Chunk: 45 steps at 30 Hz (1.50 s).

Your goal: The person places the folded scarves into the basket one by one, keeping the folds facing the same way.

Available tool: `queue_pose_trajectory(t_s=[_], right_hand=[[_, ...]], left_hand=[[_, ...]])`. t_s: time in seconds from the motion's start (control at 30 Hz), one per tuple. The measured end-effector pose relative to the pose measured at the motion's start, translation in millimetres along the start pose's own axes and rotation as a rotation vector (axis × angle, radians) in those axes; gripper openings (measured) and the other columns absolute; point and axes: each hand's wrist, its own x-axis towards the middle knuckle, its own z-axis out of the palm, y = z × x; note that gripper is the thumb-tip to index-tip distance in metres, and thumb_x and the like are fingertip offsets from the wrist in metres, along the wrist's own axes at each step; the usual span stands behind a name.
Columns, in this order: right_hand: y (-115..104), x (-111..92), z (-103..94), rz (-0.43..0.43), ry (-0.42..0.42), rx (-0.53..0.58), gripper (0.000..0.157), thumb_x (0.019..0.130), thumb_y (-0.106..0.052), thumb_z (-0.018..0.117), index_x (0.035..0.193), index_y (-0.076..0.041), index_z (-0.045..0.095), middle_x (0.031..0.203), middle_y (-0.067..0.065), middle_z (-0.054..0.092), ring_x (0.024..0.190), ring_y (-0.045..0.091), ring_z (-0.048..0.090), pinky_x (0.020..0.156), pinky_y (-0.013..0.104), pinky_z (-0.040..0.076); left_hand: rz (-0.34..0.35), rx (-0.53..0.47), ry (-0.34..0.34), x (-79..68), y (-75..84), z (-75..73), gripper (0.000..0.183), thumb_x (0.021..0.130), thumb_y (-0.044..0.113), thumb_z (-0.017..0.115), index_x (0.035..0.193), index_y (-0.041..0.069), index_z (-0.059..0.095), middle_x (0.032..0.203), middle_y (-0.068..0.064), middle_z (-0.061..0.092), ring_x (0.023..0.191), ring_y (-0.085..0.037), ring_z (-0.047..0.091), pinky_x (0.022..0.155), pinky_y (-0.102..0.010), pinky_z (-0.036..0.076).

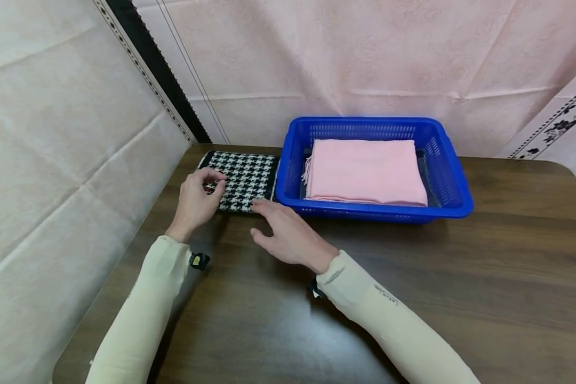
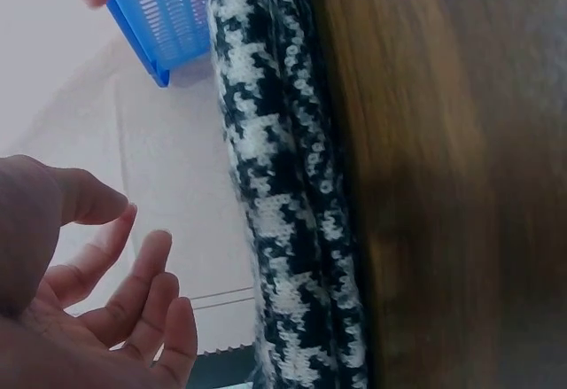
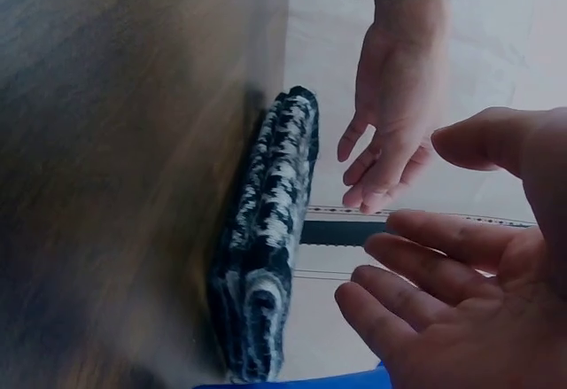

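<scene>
Well — L hand (image 1: 197,201) & R hand (image 1: 292,234) released, nr folded cloth (image 1: 249,175) (blk/wht houndstooth).

Dark layer (image 1: 430,178) in blue basket (image 1: 374,212) mostly hidden beneath pink cloth (image 1: 365,173). Left hand (image 1: 198,201) hides part of houndstooth cloth (image 1: 249,178). Lettering (image 1: 386,294) on right sleeve (image 1: 393,325) too small to read.

The folded knit (image 1: 249,178) at left is black-and-white houndstooth; the basket (image 1: 365,212) right of it, blue; the fringed cloth (image 1: 365,172) inside, pink; the table (image 1: 509,261), brown wood grain.
</scene>
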Motion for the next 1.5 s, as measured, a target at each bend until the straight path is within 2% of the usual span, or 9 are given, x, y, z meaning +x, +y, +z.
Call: queue_pose_trajectory(t_s=[0.13,0.27,0.43,0.63,0.83,1.03,1.17,1.4,1.5], right_hand=[[2.7,5.4,4.0,0.044,-0.033,-0.031,0.062,0.104,-0.035,0.058,0.157,-0.009,0.038,0.17,0.004,0.026,0.158,0.022,0.021,0.127,0.043,0.023],[6.1,10.8,7.3,0.09,-0.041,-0.017,0.069,0.104,-0.039,0.057,0.16,-0.009,0.03,0.172,0.005,0.016,0.16,0.023,0.011,0.127,0.047,0.021],[10.3,15.9,14.6,0.12,-0.03,0.007,0.075,0.104,-0.041,0.055,0.163,-0.01,0.021,0.174,0.008,0.002,0.16,0.027,0.009,0.126,0.048,0.022],[13.9,24.3,23.6,0.149,-0.008,0.042,0.08,0.105,-0.042,0.054,0.165,-0.012,0.011,0.173,0.009,-0.011,0.16,0.028,0.003,0.126,0.049,0.021],[15.7,36.0,32.4,0.176,0.021,0.096,0.082,0.105,-0.045,0.051,0.165,-0.012,0.007,0.172,0.011,-0.017,0.16,0.033,0.001,0.125,0.054,0.021],[19.3,45.5,37.7,0.199,0.13,0.175,0.08,0.105,-0.038,0.054,0.165,-0.01,0.008,0.172,0.013,-0.015,0.16,0.03,-0.006,0.127,0.051,0.015],[20.8,52.5,38.7,0.229,0.141,0.216,0.079,0.105,-0.036,0.054,0.165,-0.012,0.009,0.172,0.011,-0.013,0.16,0.026,-0.01,0.129,0.048,0.01],[21.8,64.5,38.6,0.306,0.134,0.24,0.08,0.105,-0.038,0.053,0.165,-0.015,0.006,0.172,0.012,0.015,0.159,0.025,0.015,0.127,0.046,0.022],[22.9,67.8,38.6,0.333,0.133,0.261,0.081,0.105,-0.038,0.051,0.165,-0.015,0.002,0.172,0.011,0.014,0.159,0.024,0.016,0.127,0.044,0.023]], left_hand=[[-0.017,0.016,-0.015,1.9,-4.0,-0.4,0.019,0.1,0.014,0.062,0.113,0.003,0.07,0.123,-0.015,0.067,0.111,-0.034,0.056,0.09,-0.042,0.041],[-0.019,0.024,-0.03,4.0,-8.9,0.5,0.022,0.1,0.015,0.061,0.117,0.003,0.068,0.13,-0.018,0.063,0.114,-0.038,0.053,0.094,-0.046,0.039],[-0.028,0.032,-0.044,6.4,-12.7,1.6,0.025,0.1,0.015,0.06,0.12,0.002,0.066,0.135,-0.021,0.059,0.122,-0.041,0.047,0.102,-0.055,0.036],[-0.062,0.042,-0.084,9.6,-16.0,2.1,0.031,0.101,0.018,0.059,0.128,0.003,0.063,0.144,-0.021,0.053,0.137,-0.041,0.037,0.113,-0.059,0.032],[-0.093,0.06,-0.107,9.7,-21.8,0.0,0.039,0.102,0.02,0.058,0.136,0.002,0.058,0.151,-0.022,0.046,0.145,-0.043,0.027,0.115,-0.067,0.017],[-0.114,0.08,-0.103,14.2,-26.6,-1.8,0.047,0.102,0.022,0.057,0.144,0.001,0.05,0.158,-0.023,0.036,0.148,-0.044,0.024,0.113,-0.067,0.017],[-0.151,0.09,-0.124,18.1,-28.9,-4.5,0.052,0.103,0.023,0.055,0.149,0.001,0.044,0.162,-0.023,0.03,0.15,-0.044,0.021,0.114,-0.068,0.015],[-0.232,0.112,-0.145,25.8,-33.5,-4.7,0.059,0.104,0.025,0.052,0.155,0.0,0.034,0.165,-0.024,0.025,0.15,-0.046,0.02,0.116,-0.069,0.013],[-0.281,0.13,-0.152,28.1,-36.6,-3.9,0.064,0.104,0.027,0.051,0.156,-0.001,0.03,0.164,-0.026,0.025,0.15,-0.047,0.021,0.115,-0.07,0.014]])
